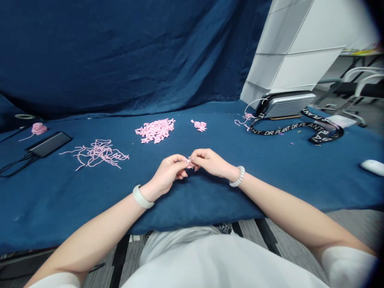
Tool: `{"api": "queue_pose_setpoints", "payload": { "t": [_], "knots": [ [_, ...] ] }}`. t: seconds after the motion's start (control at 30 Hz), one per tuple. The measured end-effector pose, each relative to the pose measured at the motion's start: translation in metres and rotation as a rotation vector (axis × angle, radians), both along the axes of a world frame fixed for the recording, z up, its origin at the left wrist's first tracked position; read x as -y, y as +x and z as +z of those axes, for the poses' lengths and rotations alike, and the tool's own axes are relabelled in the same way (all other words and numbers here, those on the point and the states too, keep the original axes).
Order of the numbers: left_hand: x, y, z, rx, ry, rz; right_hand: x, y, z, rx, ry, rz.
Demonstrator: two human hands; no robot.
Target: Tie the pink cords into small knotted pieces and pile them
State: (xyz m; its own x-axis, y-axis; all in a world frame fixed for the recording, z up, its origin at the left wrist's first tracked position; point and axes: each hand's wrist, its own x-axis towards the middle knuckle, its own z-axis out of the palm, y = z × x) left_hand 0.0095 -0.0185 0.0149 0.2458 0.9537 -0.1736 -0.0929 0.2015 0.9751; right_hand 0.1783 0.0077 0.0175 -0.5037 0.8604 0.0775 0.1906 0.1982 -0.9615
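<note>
My left hand and my right hand meet over the blue cloth, fingertips pinched together on a small pink yarn piece held between them. A tangle of loose pink yarn strands lies to the left. Farther back sits a pile of small pink knotted pieces, with a smaller pink cluster to its right. A pale bangle is on my left wrist and a beaded bracelet on my right.
A black phone with a cable and a pink yarn ball lie far left. A silver case and a black lettered strap sit back right, beside a white cabinet. A white mouse rests at the right edge.
</note>
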Motion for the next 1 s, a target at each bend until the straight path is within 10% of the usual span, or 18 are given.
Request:
{"api": "queue_pose_setpoints", "payload": {
  "t": [0.53, 1.0],
  "knots": [
    [0.002, 0.004, 0.005, 0.146, -0.189, 0.121, 0.005, -0.009, -0.005, 0.044, 0.231, -0.189],
    [0.002, 0.003, 0.007, 0.208, -0.308, 0.140, 0.008, -0.005, -0.003, 0.199, 0.938, -0.175]
  ]
}}
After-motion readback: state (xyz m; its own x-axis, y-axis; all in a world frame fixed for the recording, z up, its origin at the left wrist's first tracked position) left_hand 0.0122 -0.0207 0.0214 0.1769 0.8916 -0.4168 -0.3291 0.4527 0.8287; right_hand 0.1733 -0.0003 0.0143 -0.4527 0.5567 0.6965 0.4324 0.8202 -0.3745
